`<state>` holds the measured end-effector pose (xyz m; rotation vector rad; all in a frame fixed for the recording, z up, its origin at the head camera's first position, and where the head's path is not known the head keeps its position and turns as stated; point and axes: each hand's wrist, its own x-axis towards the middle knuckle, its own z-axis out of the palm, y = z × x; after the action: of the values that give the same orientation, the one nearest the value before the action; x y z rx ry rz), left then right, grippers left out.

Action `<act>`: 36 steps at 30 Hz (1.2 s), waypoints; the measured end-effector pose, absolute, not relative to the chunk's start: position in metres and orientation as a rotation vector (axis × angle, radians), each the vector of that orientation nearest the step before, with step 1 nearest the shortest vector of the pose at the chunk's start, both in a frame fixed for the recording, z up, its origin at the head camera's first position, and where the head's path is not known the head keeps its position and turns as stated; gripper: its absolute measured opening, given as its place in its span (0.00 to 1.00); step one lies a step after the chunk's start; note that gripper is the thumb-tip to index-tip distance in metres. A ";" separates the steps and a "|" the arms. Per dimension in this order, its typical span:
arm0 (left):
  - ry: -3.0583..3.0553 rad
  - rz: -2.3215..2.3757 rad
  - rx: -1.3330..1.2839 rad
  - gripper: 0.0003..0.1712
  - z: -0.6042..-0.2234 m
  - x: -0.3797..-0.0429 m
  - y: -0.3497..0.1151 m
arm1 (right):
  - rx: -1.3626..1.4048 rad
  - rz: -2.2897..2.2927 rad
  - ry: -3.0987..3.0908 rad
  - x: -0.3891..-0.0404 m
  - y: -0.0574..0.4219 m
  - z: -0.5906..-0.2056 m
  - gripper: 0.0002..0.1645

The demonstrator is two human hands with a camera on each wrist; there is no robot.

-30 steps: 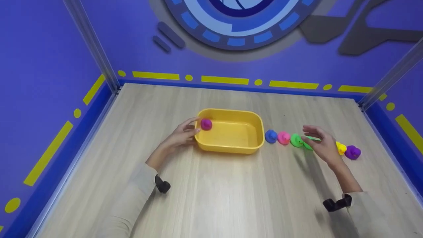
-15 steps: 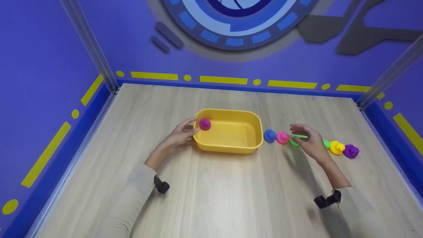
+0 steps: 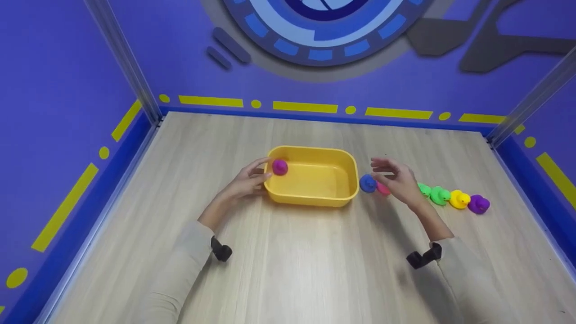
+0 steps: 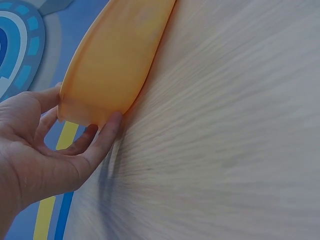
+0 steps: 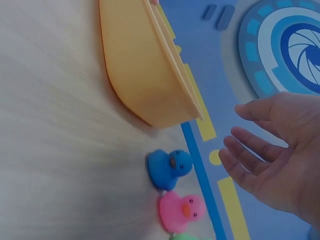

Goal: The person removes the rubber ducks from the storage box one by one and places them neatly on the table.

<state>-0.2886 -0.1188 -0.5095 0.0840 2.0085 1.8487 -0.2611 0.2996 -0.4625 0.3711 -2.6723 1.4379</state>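
A yellow tub [image 3: 315, 198] stands mid-table with a magenta duck [image 3: 280, 167] inside its left end. My left hand [image 3: 243, 183] holds that end, fingers spread from rim to lower wall in the left wrist view. In the air near the tub's right side, my right hand [image 3: 398, 182] holds nothing, its fingers loosely bent. Below it a row of rubber ducks starts: a blue duck [image 5: 167, 169], a pink duck [image 5: 181, 211], and a sliver of a green duck [image 5: 184, 237]. Rightward are green ducks [image 3: 439, 195], a yellow duck [image 3: 459, 199] and a purple duck [image 3: 479, 204].
The wood-grain tabletop [image 3: 306, 265] is bounded by a blue printed back wall [image 3: 180, 54] and side walls with yellow stripes. The blue duck sits close against the tub's right end. A metal post [image 3: 135, 67] rises at the back left corner.
My right hand has moved left along the row, from over the green ducks to over the pink one, uncovering the yellow and green ducks. My left hand and the tub have stayed put.
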 end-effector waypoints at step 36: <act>1.993 1.843 0.058 0.32 -0.510 -0.289 -0.119 | 0.791 1.458 -2.831 -0.310 0.220 -0.450 0.23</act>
<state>-0.2893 -0.1194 -0.5097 0.0582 1.9931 1.8428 -0.3095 0.2196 -0.4501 0.7908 -2.8306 1.4582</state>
